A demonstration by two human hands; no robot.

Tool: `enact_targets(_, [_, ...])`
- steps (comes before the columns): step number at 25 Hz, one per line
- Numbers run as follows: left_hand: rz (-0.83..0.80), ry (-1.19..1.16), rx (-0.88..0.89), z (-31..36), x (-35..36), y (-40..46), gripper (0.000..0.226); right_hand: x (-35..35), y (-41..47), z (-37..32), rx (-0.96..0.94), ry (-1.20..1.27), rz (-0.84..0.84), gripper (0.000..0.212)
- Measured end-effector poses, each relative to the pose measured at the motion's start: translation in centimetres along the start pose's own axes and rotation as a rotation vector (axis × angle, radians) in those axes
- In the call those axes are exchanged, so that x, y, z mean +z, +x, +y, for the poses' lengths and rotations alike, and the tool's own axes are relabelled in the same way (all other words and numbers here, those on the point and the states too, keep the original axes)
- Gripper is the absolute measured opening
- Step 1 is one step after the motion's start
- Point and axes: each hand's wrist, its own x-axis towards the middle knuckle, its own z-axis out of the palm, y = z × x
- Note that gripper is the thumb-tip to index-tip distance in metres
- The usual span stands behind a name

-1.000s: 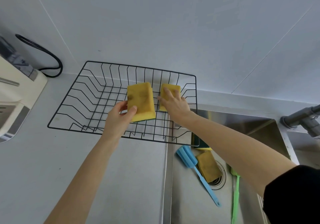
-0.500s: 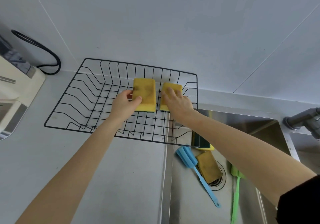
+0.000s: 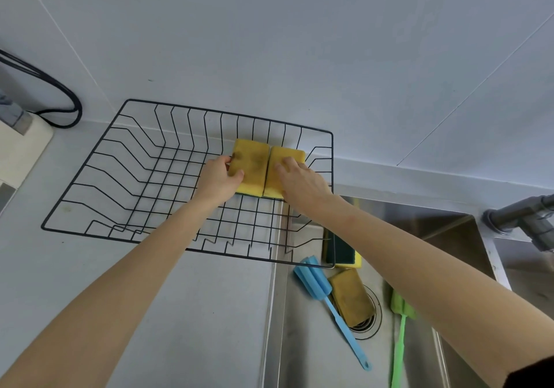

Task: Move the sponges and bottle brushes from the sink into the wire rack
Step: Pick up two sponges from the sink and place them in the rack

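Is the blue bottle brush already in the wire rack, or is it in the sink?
In the sink. The blue bottle brush lies on the sink floor, outside the wire rack.

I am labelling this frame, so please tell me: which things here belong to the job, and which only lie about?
Job: two yellow sponges, black wire rack, steel sink, stained sponge, green-backed sponge, blue brush, green brush.
Lying about: black cable, grey tap, cream appliance.
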Motion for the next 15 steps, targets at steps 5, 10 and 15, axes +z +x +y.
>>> enact_targets(5, [-0.007,0.000,-0.006,-0.5,0.3,0.5,0.046,0.2,-0.1,-0.1,0.004,-0.011,0.016,0.057])
enact_targets(10, [-0.047,0.062,-0.006,-0.1,0.1,0.3,0.050,0.2,-0.4,-0.5,0.012,-0.003,-0.008,0.064])
enact_targets(15, [-0.110,0.134,0.015,0.6,-1.2,-1.1,0.054,-1.1,-1.6,-0.7,0.014,0.031,-0.018,0.072])
